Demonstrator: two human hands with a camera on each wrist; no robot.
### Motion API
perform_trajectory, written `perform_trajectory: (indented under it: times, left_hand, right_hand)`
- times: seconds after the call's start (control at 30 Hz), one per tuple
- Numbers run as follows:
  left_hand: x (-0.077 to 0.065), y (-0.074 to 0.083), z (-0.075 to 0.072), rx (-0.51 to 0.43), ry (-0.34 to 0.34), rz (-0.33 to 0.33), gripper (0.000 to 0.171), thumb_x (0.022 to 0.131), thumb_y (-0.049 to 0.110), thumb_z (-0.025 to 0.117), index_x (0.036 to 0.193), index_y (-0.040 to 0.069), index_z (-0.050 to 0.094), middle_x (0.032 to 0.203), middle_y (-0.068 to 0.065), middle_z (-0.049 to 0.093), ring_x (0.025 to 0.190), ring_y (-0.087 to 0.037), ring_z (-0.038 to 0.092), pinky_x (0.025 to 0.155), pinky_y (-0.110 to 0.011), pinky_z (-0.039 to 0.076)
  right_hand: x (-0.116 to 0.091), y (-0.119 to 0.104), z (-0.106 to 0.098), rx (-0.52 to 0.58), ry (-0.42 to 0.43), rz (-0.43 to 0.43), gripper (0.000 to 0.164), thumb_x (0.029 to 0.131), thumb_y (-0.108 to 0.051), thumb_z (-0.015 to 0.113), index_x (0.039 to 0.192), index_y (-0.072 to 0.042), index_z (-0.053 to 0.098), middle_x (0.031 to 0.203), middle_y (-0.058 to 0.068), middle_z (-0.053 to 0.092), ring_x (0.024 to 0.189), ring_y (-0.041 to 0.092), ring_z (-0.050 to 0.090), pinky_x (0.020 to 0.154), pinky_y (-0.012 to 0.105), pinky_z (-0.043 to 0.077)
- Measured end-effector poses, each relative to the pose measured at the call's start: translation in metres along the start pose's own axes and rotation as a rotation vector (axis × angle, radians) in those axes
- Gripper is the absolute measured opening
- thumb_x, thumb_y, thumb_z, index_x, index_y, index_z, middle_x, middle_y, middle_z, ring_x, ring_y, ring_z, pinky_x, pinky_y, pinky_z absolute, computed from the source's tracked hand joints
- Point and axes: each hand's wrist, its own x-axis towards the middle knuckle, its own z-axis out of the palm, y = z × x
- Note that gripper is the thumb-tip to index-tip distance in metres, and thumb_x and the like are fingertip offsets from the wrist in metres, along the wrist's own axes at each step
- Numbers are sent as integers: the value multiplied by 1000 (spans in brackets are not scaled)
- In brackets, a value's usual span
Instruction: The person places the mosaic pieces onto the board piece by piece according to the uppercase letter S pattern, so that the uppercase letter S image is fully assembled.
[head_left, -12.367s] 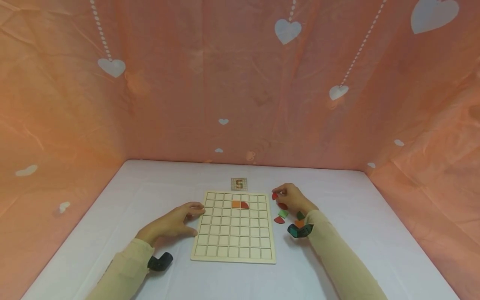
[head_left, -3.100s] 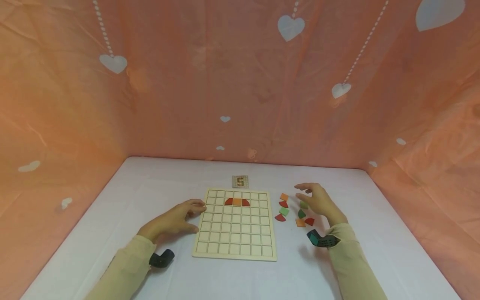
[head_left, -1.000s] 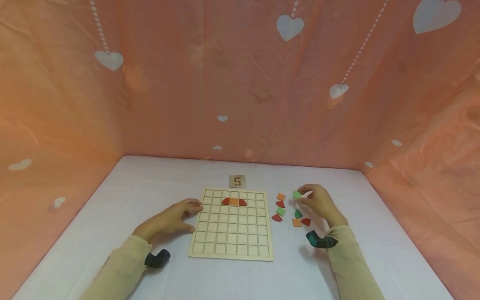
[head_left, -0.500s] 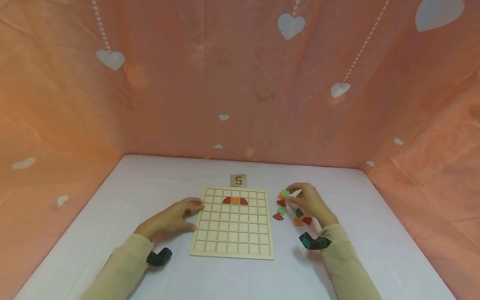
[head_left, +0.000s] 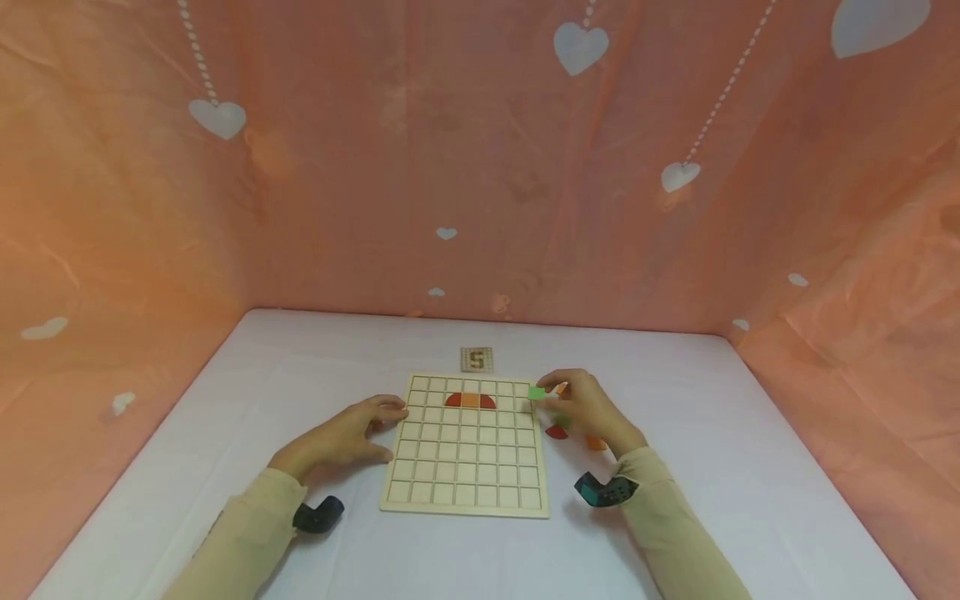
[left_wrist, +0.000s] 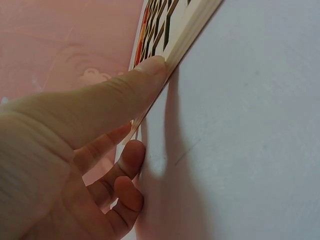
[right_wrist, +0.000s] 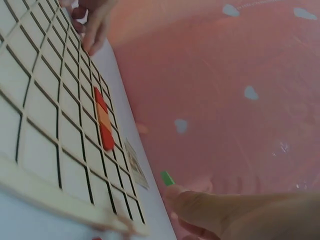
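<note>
- At L edge of board (head_left: 467,473), L hand (head_left: 341,437) is rested half-open, edge touched, nothing gripped; prob. so board's kept steady.
- On board, orange sq. (head_left: 470,400) is set btwn 2 red quarter-rounds (head_left: 453,401).
- Behind it, card (head_left: 477,360) is laid face up, prob. to be read: "5" or "S", can't tell; no brand seen.
- Above upper R edge, green sq. (head_left: 536,392) is pinched in R hand (head_left: 588,410); loose pcs (head_left: 557,432) are part hidden below.

A white tabletop (head_left: 337,358) with rounded far corners carries a pale wooden grid board (head_left: 467,454), lying flat. Just beyond the board's far edge lies a small square card (head_left: 477,359) printed with a 5-like figure. Beside its right edge lie a red tile (head_left: 557,432), a green tile (head_left: 562,422) and orange tiles (head_left: 596,443), partly hidden.
</note>
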Motion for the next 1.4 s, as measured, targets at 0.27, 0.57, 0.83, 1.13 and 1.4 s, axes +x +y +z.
perform_trajectory:
  times: [0.27, 0.57, 0.83, 1.13, 1.4]
  left_hand:
    - [1, -1, 0, 9, 0, -1, 68, 83, 10, 81, 143, -4, 53, 155, -24, 43, 144, -47, 39, 117, -56, 39]
    - [1, -1, 0, 16, 1, -3, 68, 83, 10, 81, 143, -4, 52, 155, -25, 42, 144, -47, 40, 116, -56, 41]
    - [1, 1, 0, 19, 2, 4, 68, 83, 11, 81, 143, -4, 53, 154, -25, 43, 143, -47, 41, 116, -56, 41]
    - [-2, 0, -3, 11, 5, -20, 69, 83, 12, 82, 144, -2, 53, 155, -23, 43, 144, -46, 41, 116, -56, 41]
    - [0, -1, 0, 12, 3, -4, 69, 83, 12, 82, 144, -2, 53, 154, -22, 44, 142, -45, 42, 116, -57, 42]
  right_hand:
    - [2, -11, 17, 66, -58, -9, 25, 89, -9, 74, 113, 0, 72, 107, 16, 71, 67, 10, 58, 53, 21, 49]
    - [8, -23, 32, 52, -115, -82, 24, 87, -6, 72, 111, 0, 72, 109, 15, 72, 77, 10, 59, 63, 19, 49]
    - [17, -35, 44, 20, -139, -117, 22, 86, -9, 76, 108, -3, 73, 101, 12, 73, 71, 7, 62, 63, 19, 52]
    - [24, -51, 57, 11, -164, -118, 21, 88, -14, 78, 106, -4, 74, 94, 7, 71, 70, 7, 57, 65, 18, 50]
    - [26, -57, 67, -40, -169, -105, 22, 87, -19, 80, 106, -9, 75, 97, 2, 72, 82, 10, 58, 74, 24, 52]
